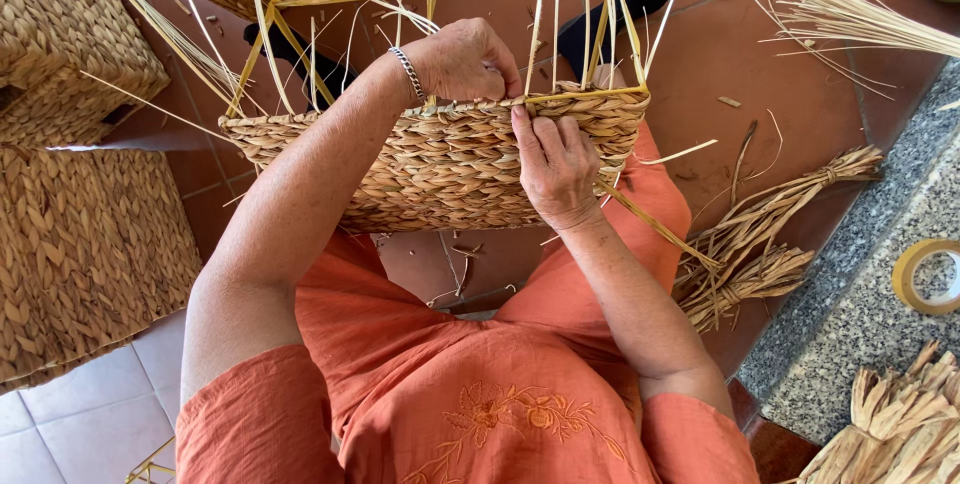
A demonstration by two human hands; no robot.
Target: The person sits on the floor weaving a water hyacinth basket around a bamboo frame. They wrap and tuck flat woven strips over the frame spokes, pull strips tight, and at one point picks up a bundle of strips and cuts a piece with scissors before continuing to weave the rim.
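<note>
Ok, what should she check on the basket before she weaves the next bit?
1. Left hand gripping the top edge of the half-woven basket: ok, it is closed over the rim.
2. Right hand steadying the woven wall: ok, fingers lie flat against it.
3. Basket resting on the lap: ok, it sits across the orange dress.
4. Upright strands standing free above the rim: ok, they rise clear.
5. Spare bundles close by: ok, on the floor to the right.
6. Last woven row tight: cannot tell, the hands cover it.
</note>
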